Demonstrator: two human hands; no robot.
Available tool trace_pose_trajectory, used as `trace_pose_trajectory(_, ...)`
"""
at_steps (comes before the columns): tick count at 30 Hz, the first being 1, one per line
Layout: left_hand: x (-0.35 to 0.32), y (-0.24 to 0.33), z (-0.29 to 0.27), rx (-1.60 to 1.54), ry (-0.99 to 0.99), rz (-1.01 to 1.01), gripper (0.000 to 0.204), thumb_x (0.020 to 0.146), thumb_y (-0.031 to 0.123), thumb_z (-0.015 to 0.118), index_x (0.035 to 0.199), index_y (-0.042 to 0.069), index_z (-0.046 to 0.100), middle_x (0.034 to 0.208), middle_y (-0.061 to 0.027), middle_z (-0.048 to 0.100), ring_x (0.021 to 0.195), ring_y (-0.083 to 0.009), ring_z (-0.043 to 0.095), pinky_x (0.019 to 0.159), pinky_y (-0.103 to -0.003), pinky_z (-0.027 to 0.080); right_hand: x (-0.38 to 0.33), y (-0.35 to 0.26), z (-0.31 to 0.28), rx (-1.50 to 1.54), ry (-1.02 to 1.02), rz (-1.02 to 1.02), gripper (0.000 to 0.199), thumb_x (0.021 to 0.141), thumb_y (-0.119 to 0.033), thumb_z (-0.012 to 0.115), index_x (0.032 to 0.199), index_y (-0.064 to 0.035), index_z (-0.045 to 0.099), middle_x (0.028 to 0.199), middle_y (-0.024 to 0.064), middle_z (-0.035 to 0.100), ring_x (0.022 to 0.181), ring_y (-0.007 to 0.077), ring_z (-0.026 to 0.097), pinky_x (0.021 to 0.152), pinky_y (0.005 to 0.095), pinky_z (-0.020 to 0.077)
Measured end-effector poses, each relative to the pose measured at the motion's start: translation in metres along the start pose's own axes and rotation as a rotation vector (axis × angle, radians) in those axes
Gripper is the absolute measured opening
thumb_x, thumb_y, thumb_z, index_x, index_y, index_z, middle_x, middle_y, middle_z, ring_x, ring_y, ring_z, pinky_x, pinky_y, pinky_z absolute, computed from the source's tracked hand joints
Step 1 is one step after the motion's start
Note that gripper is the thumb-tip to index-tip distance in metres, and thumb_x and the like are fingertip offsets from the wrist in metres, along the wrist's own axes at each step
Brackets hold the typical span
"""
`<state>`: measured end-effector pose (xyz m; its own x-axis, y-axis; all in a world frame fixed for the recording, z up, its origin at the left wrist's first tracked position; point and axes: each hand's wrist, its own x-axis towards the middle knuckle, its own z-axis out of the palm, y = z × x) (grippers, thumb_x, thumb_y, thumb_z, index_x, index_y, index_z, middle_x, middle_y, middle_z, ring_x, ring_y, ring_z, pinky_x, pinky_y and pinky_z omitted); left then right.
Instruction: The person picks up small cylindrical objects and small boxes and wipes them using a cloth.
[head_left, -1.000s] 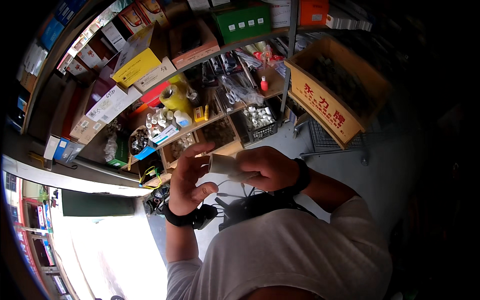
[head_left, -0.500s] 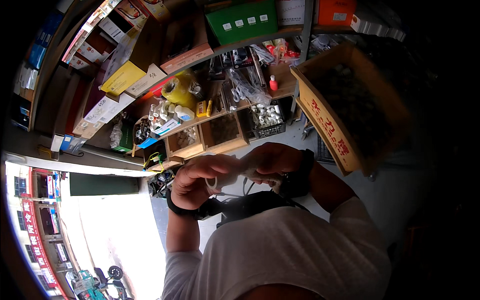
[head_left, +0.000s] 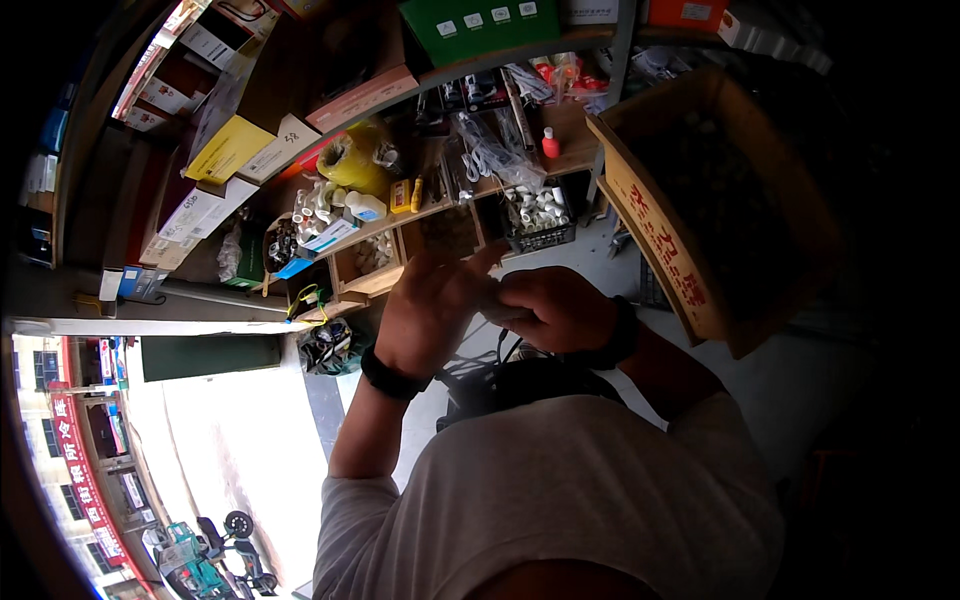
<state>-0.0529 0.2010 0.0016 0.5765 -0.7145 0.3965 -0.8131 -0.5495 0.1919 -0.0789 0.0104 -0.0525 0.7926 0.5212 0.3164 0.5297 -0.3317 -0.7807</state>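
Note:
My two hands meet in front of my chest. My left hand [head_left: 432, 308] is curled, its back toward me, with one finger reaching up to the right. What it holds is hidden behind its fingers. My right hand [head_left: 555, 308] is closed, thumb and fingers pinching a small pale grey piece [head_left: 503, 312] between the hands. Too little of that piece shows to tell its kind. Beyond the hands are a wooden bin of white pipe fittings [head_left: 372, 254] and a black basket [head_left: 545, 237] holding more white fittings.
An open cardboard box [head_left: 665, 240] stands tilted at the right. Shelves ahead carry a green box [head_left: 485, 30], a yellow wrapped roll [head_left: 352, 160], a white bottle [head_left: 364, 206] and a small red bottle [head_left: 550, 143]. A bright doorway lies at left, with a parked vehicle [head_left: 190, 560] outside.
My left hand has risen and turned over, so the white tube-shaped piece with an open end seen in it earlier is hidden. My right hand has tightened into a pinch and sits slightly lower.

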Motion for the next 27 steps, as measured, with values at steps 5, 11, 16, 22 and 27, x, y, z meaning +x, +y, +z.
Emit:
trace_pose_trajectory(5,0.001,-0.023,-0.005,-0.056,-0.074,0.165,0.051,0.066,0.011,0.069,0.116,0.014,0.059,0.092,-0.0056,0.065,0.094,-0.0245,0.057,0.074,-0.035,0.05,0.003,0.0,-0.002,0.358,-0.023,0.058,0.017,0.082,-0.018,0.064,0.094,-0.0057,0.061,0.083,0.0118,0.061,0.079,0.0308,0.06,0.067,0.0378,0.0481)
trace_pose_trajectory(11,-0.008,-0.049,-0.026,-0.484,-0.113,-0.166,0.046,0.075,0.017,0.071,0.117,0.007,0.056,0.105,-0.0121,0.061,0.098,-0.0292,0.058,0.082,-0.036,0.046,0.024,-0.028,-0.005,-0.184,0.091,-0.044,0.019,0.074,-0.009,0.064,0.092,-0.0053,0.059,0.077,0.0099,0.056,0.072,0.0313,0.057,0.061,0.0396,0.0452)
trace_pose_trajectory(16,-0.035,-0.068,-0.026,-0.86,-0.078,-0.163,0.035,0.078,0.006,0.067,0.112,0.005,0.058,0.104,-0.0109,0.061,0.097,-0.026,0.059,0.08,-0.033,0.047,0.034,-0.034,0.007,0.045,-0.009,0.006,0.024,0.077,-0.008,0.065,0.1,-0.0029,0.059,0.084,0.0094,0.06,0.077,0.0257,0.061,0.065,0.0353,0.0474)
trace_pose_trajectory(22,-0.08,-0.118,-0.014,-0.785,0.156,-0.219,0.035,0.071,-0.007,0.069,0.101,0.007,0.062,0.109,-0.0089,0.059,0.098,-0.0178,0.059,0.077,-0.026,0.048,0.03,-0.018,0.014,0.808,0.099,0.302,0.037,0.086,-0.009,0.061,0.121,0.0001,0.052,0.087,0.0056,0.062,0.075,0.0101,0.057,0.067,0.0263,0.0466)
trace_pose_trajectory(27,-0.139,-0.174,0.034,-0.715,-0.108,-0.709,0.029,0.078,0.003,0.067,0.106,0.005,0.06,0.105,-0.0081,0.062,0.08,-0.0131,0.064,0.067,-0.025,0.051,0.006,-0.027,0.01,0.677,0.363,0.35,0.043,0.087,-0.031,0.057,0.113,0.0022,0.051,0.082,0.0079,0.057,0.065,0.0103,0.051,0.059,0.025,0.0428)
